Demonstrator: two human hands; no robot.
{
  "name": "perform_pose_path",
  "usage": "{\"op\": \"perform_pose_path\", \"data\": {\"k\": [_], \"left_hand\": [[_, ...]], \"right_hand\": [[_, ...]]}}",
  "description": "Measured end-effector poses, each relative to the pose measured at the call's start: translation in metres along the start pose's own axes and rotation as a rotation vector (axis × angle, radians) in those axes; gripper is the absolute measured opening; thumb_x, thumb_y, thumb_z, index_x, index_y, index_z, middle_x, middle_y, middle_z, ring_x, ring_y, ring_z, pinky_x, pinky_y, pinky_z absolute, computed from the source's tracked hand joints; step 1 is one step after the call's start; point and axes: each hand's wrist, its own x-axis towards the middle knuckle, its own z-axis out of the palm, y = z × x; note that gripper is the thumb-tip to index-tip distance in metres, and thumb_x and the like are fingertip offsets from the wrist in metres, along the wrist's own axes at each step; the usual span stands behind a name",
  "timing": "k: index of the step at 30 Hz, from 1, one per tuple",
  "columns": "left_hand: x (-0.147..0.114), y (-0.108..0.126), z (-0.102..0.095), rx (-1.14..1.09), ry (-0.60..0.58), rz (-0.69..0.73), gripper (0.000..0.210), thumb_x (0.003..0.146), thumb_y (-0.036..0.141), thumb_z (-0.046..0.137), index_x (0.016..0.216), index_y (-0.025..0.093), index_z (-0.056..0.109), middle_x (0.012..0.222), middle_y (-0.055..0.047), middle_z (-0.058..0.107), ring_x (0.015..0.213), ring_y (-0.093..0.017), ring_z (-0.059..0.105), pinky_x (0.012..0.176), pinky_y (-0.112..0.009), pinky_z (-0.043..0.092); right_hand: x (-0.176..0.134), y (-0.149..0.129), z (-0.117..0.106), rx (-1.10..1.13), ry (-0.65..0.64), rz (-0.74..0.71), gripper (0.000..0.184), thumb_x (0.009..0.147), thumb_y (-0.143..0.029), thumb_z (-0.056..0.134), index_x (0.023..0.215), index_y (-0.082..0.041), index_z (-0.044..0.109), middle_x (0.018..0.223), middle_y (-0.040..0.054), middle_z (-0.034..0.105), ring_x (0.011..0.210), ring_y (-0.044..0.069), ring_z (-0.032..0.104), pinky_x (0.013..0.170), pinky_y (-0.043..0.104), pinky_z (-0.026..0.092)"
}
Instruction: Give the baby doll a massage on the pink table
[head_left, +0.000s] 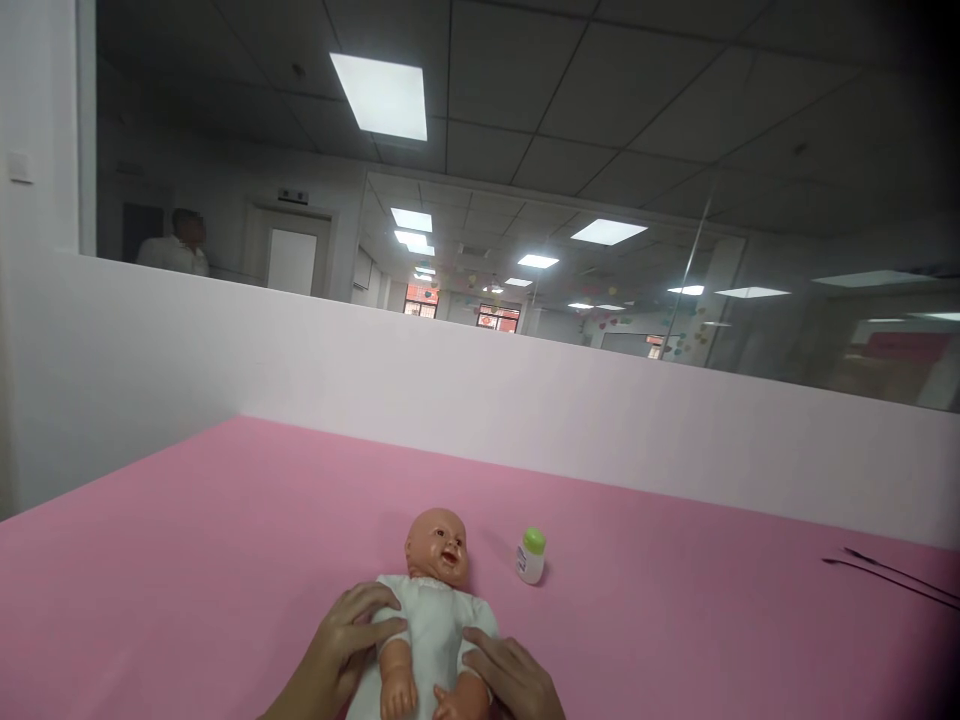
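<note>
A baby doll (431,630) in a white short-sleeved top lies face up on the pink table, its head toward the wall. My left hand (349,630) is closed around the sleeved upper arm on the picture's left, fingers and thumb on the cloth. On the doll's other side, my right hand (517,675) curls its fingers over that sleeve and upper arm. The lower edge of the picture cuts off the doll's legs. To the right of the doll's head stands a small clear bottle (531,560) with a green cap, touched by neither hand.
The pink tabletop (675,600) meets a low white wall (525,400) at the back, with a large glass window (525,130) above it. Two thin dark cords (892,575) lie at the far right. A person in white (176,250) shows in the glass at left.
</note>
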Motion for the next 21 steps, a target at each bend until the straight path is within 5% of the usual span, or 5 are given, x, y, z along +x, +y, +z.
{"op": "perform_pose_path", "data": {"k": [6,9,12,16,21], "left_hand": [[0.001,-0.014,0.005,-0.233,0.264,-0.336,0.036,0.095,0.046,0.06,0.121,0.026,0.076,0.126,-0.011,0.073,0.118,-0.031,0.067,0.103,-0.043,0.055],[0.001,-0.03,-0.001,-0.377,0.491,-0.58,0.068,0.081,0.072,0.067,0.116,0.015,0.074,0.117,-0.015,0.075,0.111,-0.036,0.069,0.097,-0.046,0.057],[0.002,-0.039,-0.008,-0.488,0.544,-0.71,0.083,0.065,0.082,0.074,0.105,0.01,0.074,0.104,-0.016,0.077,0.102,-0.038,0.071,0.089,-0.046,0.06],[0.005,-0.027,-0.009,-0.496,0.5,-0.611,0.07,0.071,0.072,0.077,0.108,0.012,0.075,0.099,-0.013,0.076,0.092,-0.033,0.071,0.079,-0.039,0.06],[0.006,-0.001,-0.004,-0.27,0.236,-0.299,0.03,0.092,0.043,0.064,0.108,0.022,0.081,0.113,-0.012,0.074,0.103,-0.03,0.068,0.092,-0.039,0.056]], "right_hand": [[-0.004,0.014,0.01,0.346,0.347,0.372,0.039,0.091,-0.046,0.066,0.122,-0.025,0.075,0.126,0.0115,0.076,0.118,0.03,0.071,0.099,0.04,0.059],[-0.004,0.021,0.007,0.536,0.535,0.688,0.054,0.078,-0.065,0.075,0.1,-0.017,0.075,0.081,0.0098,0.078,0.075,0.026,0.074,0.065,0.032,0.06],[-0.002,0.021,0.001,0.603,0.629,0.834,0.063,0.067,-0.075,0.08,0.085,-0.015,0.07,0.052,-0.0005,0.061,0.043,0.015,0.052,0.043,0.024,0.039],[0.001,0.014,-0.003,0.599,0.636,0.715,0.057,0.066,-0.069,0.084,0.087,-0.016,0.073,0.067,0.0037,0.071,0.06,0.02,0.065,0.054,0.027,0.051],[-0.003,0.005,0.006,0.378,0.328,0.356,0.039,0.09,-0.046,0.069,0.122,-0.025,0.076,0.118,0.0113,0.077,0.109,0.029,0.071,0.095,0.04,0.058]]}}
